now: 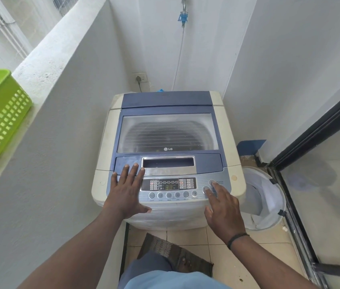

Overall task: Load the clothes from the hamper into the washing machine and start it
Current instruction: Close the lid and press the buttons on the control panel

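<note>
- The washing machine sits in a narrow white alcove, lid down flat, a dim drum showing through the clear window.
- Right hand is at the control panel: its forefinger is stretched forward with the tip on the round button at the panel's right end, just below the power button; the other fingers trail loose and slightly spread behind it, holding nothing.
- Left hand lies palm-down on the machine's front left, fingers straight and fanned apart, tips reaching the blue lid edge just left of the recessed lid handle, thumb out to the right along the front rim.
- Between the two hands the display glows with green digits, and a row of round buttons runs beneath it.
- A dark band circles the right wrist.
- Just right of the right hand's fingers, on the floor beside the machine, stands the white mesh hamper; only its pale lining shows inside.
- Well left of the left hand's fingers, a green perforated basket rests on the wall ledge.
- Far beyond the fingertips, a plug sits in the wall socket, and a hose hangs from a blue tap fitting.
- Near the person's feet, a patterned mat lies on the tiled floor.
</note>
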